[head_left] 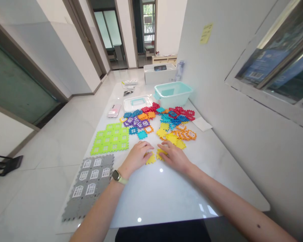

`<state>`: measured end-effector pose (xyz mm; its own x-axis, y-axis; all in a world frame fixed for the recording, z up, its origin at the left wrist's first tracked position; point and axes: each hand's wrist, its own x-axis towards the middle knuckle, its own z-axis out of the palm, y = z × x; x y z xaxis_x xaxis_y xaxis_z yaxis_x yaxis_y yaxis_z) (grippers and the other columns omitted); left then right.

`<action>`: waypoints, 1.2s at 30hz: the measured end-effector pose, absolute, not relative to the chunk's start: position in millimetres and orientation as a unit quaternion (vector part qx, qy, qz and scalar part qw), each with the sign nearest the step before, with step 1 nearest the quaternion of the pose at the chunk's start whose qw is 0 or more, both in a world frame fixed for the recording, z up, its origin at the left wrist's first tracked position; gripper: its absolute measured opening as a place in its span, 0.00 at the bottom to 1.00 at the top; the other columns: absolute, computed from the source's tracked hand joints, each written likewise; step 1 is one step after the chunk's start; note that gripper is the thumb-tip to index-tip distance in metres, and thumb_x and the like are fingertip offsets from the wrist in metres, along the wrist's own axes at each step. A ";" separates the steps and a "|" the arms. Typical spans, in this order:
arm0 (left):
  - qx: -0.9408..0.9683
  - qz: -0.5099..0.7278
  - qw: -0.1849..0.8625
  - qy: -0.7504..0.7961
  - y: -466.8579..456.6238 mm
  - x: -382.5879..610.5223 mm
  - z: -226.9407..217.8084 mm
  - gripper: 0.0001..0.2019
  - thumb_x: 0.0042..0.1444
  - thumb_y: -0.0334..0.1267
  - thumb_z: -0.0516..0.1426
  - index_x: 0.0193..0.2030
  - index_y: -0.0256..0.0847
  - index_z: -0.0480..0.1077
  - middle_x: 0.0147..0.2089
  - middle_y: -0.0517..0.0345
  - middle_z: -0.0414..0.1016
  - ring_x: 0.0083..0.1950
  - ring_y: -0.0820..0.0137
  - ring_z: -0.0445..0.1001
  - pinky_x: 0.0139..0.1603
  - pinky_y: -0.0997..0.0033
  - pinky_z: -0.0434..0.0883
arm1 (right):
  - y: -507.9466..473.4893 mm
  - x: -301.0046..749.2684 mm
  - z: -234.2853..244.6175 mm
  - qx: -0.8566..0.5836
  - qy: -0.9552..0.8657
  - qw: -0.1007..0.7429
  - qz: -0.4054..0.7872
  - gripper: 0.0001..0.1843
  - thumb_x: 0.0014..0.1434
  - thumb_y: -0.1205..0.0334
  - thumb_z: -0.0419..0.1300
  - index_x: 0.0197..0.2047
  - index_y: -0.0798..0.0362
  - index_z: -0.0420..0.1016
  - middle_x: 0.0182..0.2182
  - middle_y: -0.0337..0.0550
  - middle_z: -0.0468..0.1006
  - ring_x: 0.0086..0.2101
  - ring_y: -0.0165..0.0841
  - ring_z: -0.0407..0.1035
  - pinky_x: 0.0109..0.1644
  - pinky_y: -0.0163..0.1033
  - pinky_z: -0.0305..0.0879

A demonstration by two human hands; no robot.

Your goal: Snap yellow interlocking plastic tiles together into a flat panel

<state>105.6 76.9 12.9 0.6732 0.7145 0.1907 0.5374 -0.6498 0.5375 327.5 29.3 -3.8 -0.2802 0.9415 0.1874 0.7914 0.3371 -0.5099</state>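
bench (146, 193) carries two yellow tiles at the hands: left yellow tile (151, 159) and right yellow tile (160, 154), lying near each other, small gap between.

left hand (139, 153): grip partly curled, thumb over the left yellow tile; can't tell if it pinches or only presses. right hand (174, 156): grip loosely spread, fingers over the right yellow tile, palm down; can't tell if it has hold. watch (116, 175) on left wrist.

just beyond the right hand: yellow pile (172, 137), orange window tiles (189, 135) beside it. left of the left hand: green sheet (111, 136), then grey sheet (88, 182) nearer the person. purple tiles (136, 121) past the green sheet. farther back: teal bin (173, 98), white lid (127, 105) beside it.
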 end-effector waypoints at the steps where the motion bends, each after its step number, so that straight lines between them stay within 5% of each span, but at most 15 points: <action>1: 0.887 0.203 0.223 0.350 77.7 104.8 13.3 0.10 0.63 0.34 0.55 0.50 0.42 0.73 0.48 0.51 0.75 0.53 0.62 0.72 0.56 0.59 0.69 | 27.5 327.5 -3.1 -0.548 -0.789 0.230 0.158 0.21 0.67 0.55 0.52 0.60 0.51 0.71 0.55 0.52 0.71 0.47 0.40 0.72 0.50 0.44 0.70; 8: 0.889 0.147 0.262 0.345 74.9 92.0 16.8 0.23 0.50 0.42 0.68 0.53 0.41 0.72 0.49 0.53 0.73 0.51 0.60 0.71 0.54 0.60 0.70 | 26.2 330.9 4.3 -0.486 -0.824 0.229 0.180 0.19 0.60 0.59 0.60 0.54 0.53 0.75 0.48 0.52 0.76 0.49 0.43 0.68 0.54 0.49 0.66; 36: 0.890 0.163 0.274 0.325 70.9 95.8 14.7 0.19 0.52 0.35 0.66 0.52 0.44 0.73 0.48 0.55 0.73 0.51 0.62 0.69 0.55 0.60 0.68 | 32.4 326.8 14.8 -0.444 -0.839 0.208 0.237 0.20 0.56 0.64 0.62 0.53 0.51 0.76 0.47 0.48 0.73 0.47 0.41 0.66 0.54 0.46 0.64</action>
